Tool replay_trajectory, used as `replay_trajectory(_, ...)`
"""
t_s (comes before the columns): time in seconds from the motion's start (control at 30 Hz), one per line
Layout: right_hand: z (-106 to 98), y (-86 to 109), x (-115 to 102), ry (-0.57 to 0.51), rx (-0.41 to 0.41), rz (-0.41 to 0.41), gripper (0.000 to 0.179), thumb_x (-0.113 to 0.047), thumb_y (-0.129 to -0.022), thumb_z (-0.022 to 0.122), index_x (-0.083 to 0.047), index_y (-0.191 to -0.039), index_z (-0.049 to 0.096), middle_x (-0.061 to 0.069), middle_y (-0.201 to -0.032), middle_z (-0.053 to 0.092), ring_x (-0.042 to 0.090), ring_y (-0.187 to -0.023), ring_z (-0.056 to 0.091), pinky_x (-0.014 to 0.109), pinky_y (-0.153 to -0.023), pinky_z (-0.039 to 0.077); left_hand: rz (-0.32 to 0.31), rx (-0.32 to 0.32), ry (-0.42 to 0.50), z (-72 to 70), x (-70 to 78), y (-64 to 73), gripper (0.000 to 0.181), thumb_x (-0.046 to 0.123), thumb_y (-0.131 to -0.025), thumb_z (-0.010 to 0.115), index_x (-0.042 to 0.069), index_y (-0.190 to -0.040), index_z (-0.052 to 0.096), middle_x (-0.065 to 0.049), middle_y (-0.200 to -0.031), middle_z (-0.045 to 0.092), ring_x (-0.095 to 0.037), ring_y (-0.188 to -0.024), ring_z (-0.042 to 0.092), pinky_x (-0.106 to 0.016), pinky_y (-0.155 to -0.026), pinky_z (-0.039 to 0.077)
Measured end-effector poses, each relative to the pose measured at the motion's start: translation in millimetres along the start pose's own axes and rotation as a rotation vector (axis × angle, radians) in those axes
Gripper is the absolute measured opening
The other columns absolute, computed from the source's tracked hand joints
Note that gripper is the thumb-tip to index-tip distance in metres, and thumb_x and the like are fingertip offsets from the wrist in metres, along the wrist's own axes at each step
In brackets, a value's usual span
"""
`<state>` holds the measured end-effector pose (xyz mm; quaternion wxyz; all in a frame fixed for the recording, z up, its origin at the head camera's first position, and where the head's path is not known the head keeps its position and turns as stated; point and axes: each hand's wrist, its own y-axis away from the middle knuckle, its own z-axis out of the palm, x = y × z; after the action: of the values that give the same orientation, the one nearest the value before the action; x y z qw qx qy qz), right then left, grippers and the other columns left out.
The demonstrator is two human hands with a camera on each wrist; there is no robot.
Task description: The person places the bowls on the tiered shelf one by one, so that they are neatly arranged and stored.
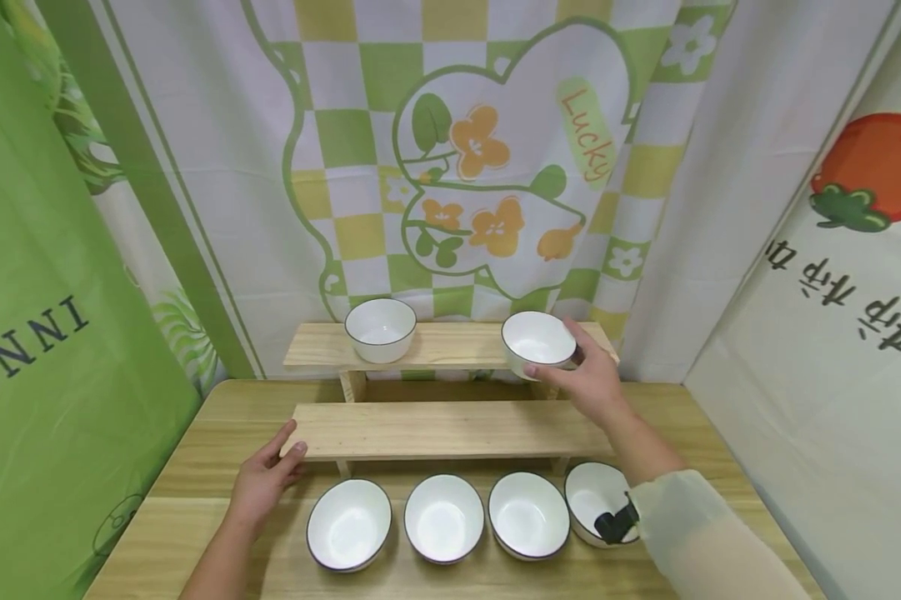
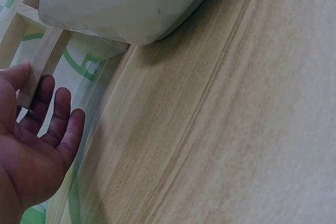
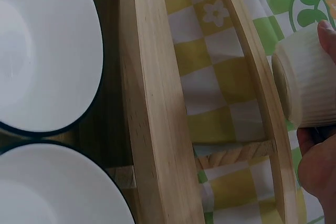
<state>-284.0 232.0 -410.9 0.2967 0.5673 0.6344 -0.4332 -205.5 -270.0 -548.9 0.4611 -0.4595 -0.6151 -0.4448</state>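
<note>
My right hand (image 1: 588,375) grips a white bowl (image 1: 538,340) with a thin dark rim, thumb on the near side and fingers at the far right. The bowl is over the right end of the upper board (image 1: 458,346) of a two-step wooden rack. In the right wrist view, the ribbed side and base of this bowl (image 3: 307,85) show close by the board's edge. At the left end of the lower board (image 1: 450,429), my left hand (image 1: 262,479) pinches the wood. The left wrist view shows thumb and fingers on either side of the board end (image 2: 44,59).
Another white bowl (image 1: 380,332) stands on the upper board's left part. In front of the rack, several bowls line the wooden table (image 1: 195,500): one at left (image 1: 348,525), two in the middle, and one at right (image 1: 593,496) partly behind my right sleeve. Printed curtains (image 1: 255,208) enclose the table.
</note>
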Motion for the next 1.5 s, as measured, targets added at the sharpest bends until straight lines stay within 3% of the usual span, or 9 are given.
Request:
replay_trajectory(0.2, 12.7, -5.4, -3.6, 0.027, -0.031, 0.000, 0.120, -0.049, -0.072, 0.095, -0.013, -0.165, 0.027, 0.015, -0.166, 0.033, 0.035, -0.147, 0.039, 0.049, -0.121, 0.032, -0.011, 0.011, -0.018, 0.2, -1.9, -1.4, 0.072, 0.050, -0.098, 0.070, 0.024, -0.160, 0.043, -0.023, -0.143, 0.059, -0.020, -0.105, 0.069, -0.028, -0.089, 0.059)
replay_trajectory(0.47, 30.2, -12.8, -12.5, 0.034, -0.043, -0.016, 0.122, -0.050, -0.068, 0.097, -0.013, -0.164, 0.030, 0.013, -0.167, 0.031, 0.032, -0.150, 0.036, 0.046, -0.122, 0.031, -0.007, 0.001, -0.017, -0.3, -2.7, -3.0, 0.072, 0.050, -0.098, 0.069, 0.025, -0.160, 0.043, -0.023, -0.146, 0.056, -0.020, -0.105, 0.069, -0.028, -0.090, 0.058)
replay_trajectory(0.83, 49.0, -17.2, -23.6, -0.024, -0.093, -0.008, 0.124, -0.049, -0.069, 0.097, -0.016, -0.166, 0.026, 0.015, -0.168, 0.028, 0.031, -0.149, 0.038, 0.043, -0.118, 0.038, -0.014, -0.003, -0.006, 0.5, -2.4, -2.3, 0.072, 0.048, -0.098, 0.070, 0.024, -0.160, 0.042, -0.023, -0.149, 0.054, -0.020, -0.106, 0.069, -0.028, -0.091, 0.058)
replay_trajectory(1.5, 76.7, -32.2, -34.8, -0.008, -0.092, -0.059, 0.119, -0.050, -0.073, 0.094, -0.009, -0.164, 0.029, 0.019, -0.158, 0.044, 0.031, -0.141, 0.049, 0.042, -0.114, 0.043, -0.012, -0.001, 0.012, -2.1, -3.1, -2.3, 0.072, 0.048, -0.098, 0.070, 0.024, -0.160, 0.042, -0.023, -0.150, 0.053, -0.019, -0.105, 0.070, -0.028, -0.091, 0.058)
